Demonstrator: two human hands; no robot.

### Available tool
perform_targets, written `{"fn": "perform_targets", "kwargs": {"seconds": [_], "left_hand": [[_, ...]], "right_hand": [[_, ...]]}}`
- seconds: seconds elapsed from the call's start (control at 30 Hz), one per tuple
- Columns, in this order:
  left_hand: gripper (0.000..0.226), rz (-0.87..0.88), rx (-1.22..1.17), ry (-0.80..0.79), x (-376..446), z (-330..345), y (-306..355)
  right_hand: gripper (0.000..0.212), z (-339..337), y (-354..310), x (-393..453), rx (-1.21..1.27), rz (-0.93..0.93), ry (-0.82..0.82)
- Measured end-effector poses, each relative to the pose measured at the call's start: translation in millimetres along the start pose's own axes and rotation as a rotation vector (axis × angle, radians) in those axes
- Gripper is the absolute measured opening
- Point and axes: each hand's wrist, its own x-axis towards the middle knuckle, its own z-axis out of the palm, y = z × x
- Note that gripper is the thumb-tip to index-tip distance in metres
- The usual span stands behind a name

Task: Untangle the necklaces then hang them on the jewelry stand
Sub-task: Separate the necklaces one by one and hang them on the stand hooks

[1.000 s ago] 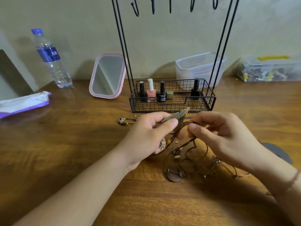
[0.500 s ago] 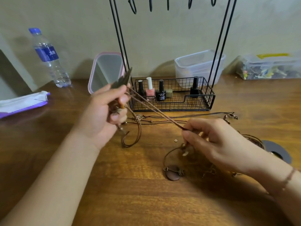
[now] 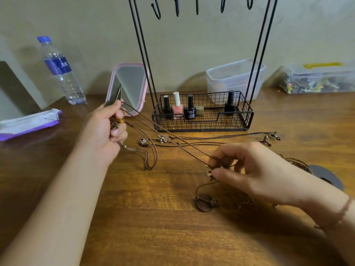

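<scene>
A brown cord (image 3: 169, 140) is stretched taut between both hands above the surface (image 3: 153, 227). The left hand (image 3: 103, 135), raised at left, is curled round the cord and a leaf pendant (image 3: 115, 96). The right hand (image 3: 249, 169), near right, pinches the cord's other end over a tangle with a round pendant (image 3: 204, 202). The stand (image 3: 201, 116) is at centre far, its hooks (image 3: 196, 6) bare. Further necklaces (image 3: 211, 140) lie just near its basket.

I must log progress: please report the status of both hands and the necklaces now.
Left hand grips leaf pendant and cord end. Right hand pinches brown cord at the tangle. Cord taut between hands. Stand hooks bare; nothing blocking.
</scene>
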Motion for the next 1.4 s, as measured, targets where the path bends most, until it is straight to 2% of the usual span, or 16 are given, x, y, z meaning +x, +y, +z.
{"fn": "perform_targets", "kwargs": {"seconds": [0.13, 0.23, 0.3, 0.37, 0.43, 0.47, 0.53, 0.7, 0.8, 0.97, 1.03, 1.13, 1.2, 1.4], "left_hand": [[0.015, 0.001, -0.001, 0.052, 3.8, -4.2, -1.9], [0.019, -0.005, 0.087, -0.008, 0.5, -0.3, -4.6], [0.011, -0.068, 0.146, -0.189, -8.7, 8.5, -9.7], [0.042, -0.177, 0.197, -0.439, -19.8, 18.8, -16.4], [0.058, -0.178, 0.397, -0.648, -36.4, 32.1, -22.3], [0.058, -0.147, 0.5, -0.735, -44.9, 38.6, -25.3], [0.043, -0.093, 0.586, -0.805, -56.0, 49.9, -31.2], [0.025, -0.07, 0.652, -0.762, -57.1, 50.8, -36.2], [0.015, -0.134, 0.594, -0.764, -57.3, 49.7, -37.7], [0.014, -0.229, 0.463, -0.783, -52.5, 45.0, -35.8], [0.01, -0.254, 0.421, -0.798, -51.1, 43.5, -34.0], [0.011, -0.277, 0.411, -0.756, -51.1, 43.7, -32.4], [0.016, -0.291, 0.41, -0.697, -50.3, 43.2, -30.2], [0.009, -0.266, 0.233, -0.639, -45.8, 38.9, -23.1]], "right_hand": [[0.018, -0.5, 0.5, 0.5, 0.066, 0.012, 0.05], [0.019, -1.7, -0.5, 1.2, 0.254, 0.032, 0.06], [0.018, -2.9, -1.8, 1.1, 0.375, 0.021, 0.065], [0.019, -4.0, -3.1, 1.0, 0.436, 0.012, 0.073], [0.02, -4.4, -3.3, 1.2, 0.475, 0.0, 0.082], [0.02, -4.4, -3.0, 1.6, 0.504, -0.006, 0.089], [0.021, -4.1, -1.5, 2.1, 0.579, -0.015, 0.102], [0.035, -3.9, 0.8, 1.6, 0.732, 0.006, 0.074], [0.033, -1.6, 2.9, 3.9, 0.812, 0.001, 0.031], [0.035, 0.0, 2.8, 4.0, 1.038, 0.012, -0.05], [0.022, 0.2, 2.2, 3.7, 1.007, 0.027, -0.014], [0.021, -1.3, 1.5, 4.3, 0.98, 0.027, 0.023], [0.024, -4.7, 1.7, 3.9, 1.006, 0.037, 0.045], [0.043, -16.0, 4.1, 0.8, 0.919, 0.055, 0.123]]}}
